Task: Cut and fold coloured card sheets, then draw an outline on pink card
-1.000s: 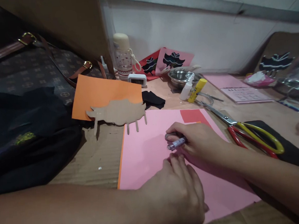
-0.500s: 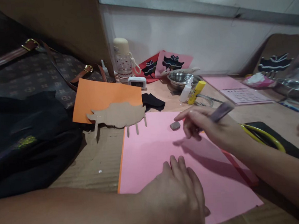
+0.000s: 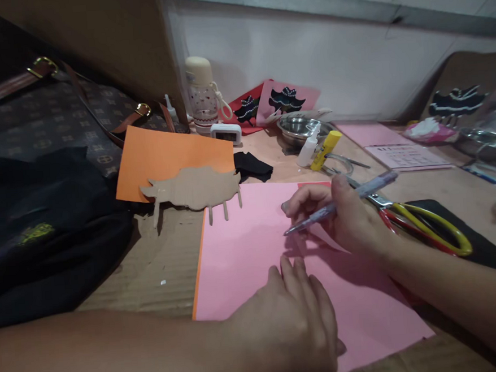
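Observation:
My left hand [image 3: 289, 325] lies flat on the pink paper [image 3: 240, 254], fingers stretched out. Above the sheet, my right hand [image 3: 339, 216] is closed around a pen [image 3: 328, 210], whose tip points down to the left. A small grey lump [image 3: 284, 207], perhaps an eraser, shows at the fingertips of this hand; I cannot tell whether it is gripped or just touched. Beyond the paper's far left corner lies a cardboard cutout [image 3: 195, 188] with thin legs, partly over an orange sheet [image 3: 169, 157]. Scissors [image 3: 429, 224] with yellow and red handles rest behind my right wrist.
At the back stand a bottle [image 3: 202, 95], a small white digital display [image 3: 226, 133] and a metal bowl [image 3: 297, 130]. A glue bottle [image 3: 308, 149] and a yellow glue stick [image 3: 327, 149] stand before the bowl. A patterned bag [image 3: 111, 113] and dark cloth [image 3: 51, 234] fill the left.
My right hand has turned and lowered toward the paper, its fingertips now at the grey lump. The pen tip now points left, and the scissors show more. My left hand stays put.

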`<state>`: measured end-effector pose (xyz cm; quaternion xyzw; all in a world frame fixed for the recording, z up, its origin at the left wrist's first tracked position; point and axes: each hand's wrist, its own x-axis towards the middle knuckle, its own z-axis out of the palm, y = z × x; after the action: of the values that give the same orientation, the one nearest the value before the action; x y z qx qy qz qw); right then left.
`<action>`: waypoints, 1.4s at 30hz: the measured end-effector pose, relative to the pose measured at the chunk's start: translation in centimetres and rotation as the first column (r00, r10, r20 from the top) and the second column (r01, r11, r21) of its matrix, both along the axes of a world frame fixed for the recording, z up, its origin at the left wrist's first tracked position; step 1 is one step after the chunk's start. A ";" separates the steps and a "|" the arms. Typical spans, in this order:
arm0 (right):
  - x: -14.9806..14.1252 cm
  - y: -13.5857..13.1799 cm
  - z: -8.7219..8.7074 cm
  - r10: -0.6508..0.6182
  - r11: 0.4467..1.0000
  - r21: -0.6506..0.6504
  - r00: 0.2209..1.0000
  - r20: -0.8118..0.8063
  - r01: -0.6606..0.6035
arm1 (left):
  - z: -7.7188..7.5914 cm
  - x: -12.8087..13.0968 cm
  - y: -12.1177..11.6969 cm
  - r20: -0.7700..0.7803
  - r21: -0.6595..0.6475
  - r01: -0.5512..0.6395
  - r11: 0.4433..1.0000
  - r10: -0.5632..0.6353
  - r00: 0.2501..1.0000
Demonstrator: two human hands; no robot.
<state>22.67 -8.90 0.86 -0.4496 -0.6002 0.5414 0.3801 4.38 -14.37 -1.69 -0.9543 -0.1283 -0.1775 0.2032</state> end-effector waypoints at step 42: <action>-2.0 -0.5 -3.2 -0.192 0.976 -0.099 0.981 0.035 0.195 | -0.4 0.0 0.0 0.024 0.046 -0.042 0.998 0.041 0.999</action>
<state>20.69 -9.39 -2.34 -0.5317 -0.5298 0.5261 0.3997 4.37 -14.41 -2.04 -0.9444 -0.1462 -0.1871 0.2275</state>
